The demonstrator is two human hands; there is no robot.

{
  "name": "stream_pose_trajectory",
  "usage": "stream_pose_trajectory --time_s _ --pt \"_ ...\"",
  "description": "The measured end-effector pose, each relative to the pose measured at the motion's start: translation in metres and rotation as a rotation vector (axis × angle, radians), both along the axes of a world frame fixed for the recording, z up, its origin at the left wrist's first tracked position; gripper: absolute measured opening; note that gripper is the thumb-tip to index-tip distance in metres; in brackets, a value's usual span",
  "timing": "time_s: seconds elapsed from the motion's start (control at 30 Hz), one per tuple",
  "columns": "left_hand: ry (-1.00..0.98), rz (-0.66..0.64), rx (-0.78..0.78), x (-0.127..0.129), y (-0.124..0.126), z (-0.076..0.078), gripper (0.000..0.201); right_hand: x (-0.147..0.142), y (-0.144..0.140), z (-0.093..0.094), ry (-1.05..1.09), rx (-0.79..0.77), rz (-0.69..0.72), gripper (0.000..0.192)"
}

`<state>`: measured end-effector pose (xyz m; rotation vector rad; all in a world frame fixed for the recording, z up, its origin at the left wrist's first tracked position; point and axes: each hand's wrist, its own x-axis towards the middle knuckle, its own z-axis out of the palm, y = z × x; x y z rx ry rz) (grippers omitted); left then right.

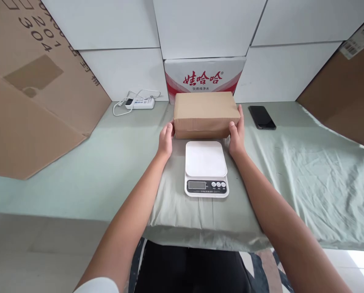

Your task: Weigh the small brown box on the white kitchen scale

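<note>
At centre frame, just above the middle, both hands clasp a brown box [206, 114] by its ends. Left hand [165, 140] presses flat against the box's left end, fingers curled round the lower corner; right hand [237, 136] presses against the right end, thumb along the front edge and fingers reaching up the side. Neither hand is closed into a fist: each is spread against the cardboard, so the box is squeezed between the two palms. Whether the box rests on the cloth or is lifted just clear of it cannot be told.

Just below the box, between the forearms, sits a white scale [206, 168] with a bare platform, a small display and three buttons along its near edge. Box and scale lie on a pale green cloth [307, 171] covering the table.

Behind the box stands a white carton [205, 77] with red print. Right of the box lies a black phone [262, 117]; upper left of it, a white power strip [139, 103] with its cable. Brown cardboard [32, 101] leans at far left.
</note>
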<state>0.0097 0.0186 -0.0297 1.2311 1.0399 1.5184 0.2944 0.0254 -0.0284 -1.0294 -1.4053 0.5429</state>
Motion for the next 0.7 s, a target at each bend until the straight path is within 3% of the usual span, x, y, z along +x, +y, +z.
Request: stream_pose_trajectory --time_s 0.43,0.6,0.7 --pt "0.047 -0.011 -0.021 0.003 -0.002 -0.003 0.086 0.007 0.009 -0.006 0.039 -0.052 -0.026 0.104" --pt "0.091 0.176 -0.007 -0.02 0.009 -0.005 0.09 0.023 0.011 -0.014 0.179 -0.092 -0.031 0.11" --pt "0.044 0.205 0.003 -0.035 0.014 -0.002 0.094 0.033 0.007 -0.017 0.183 -0.112 -0.094 0.106"
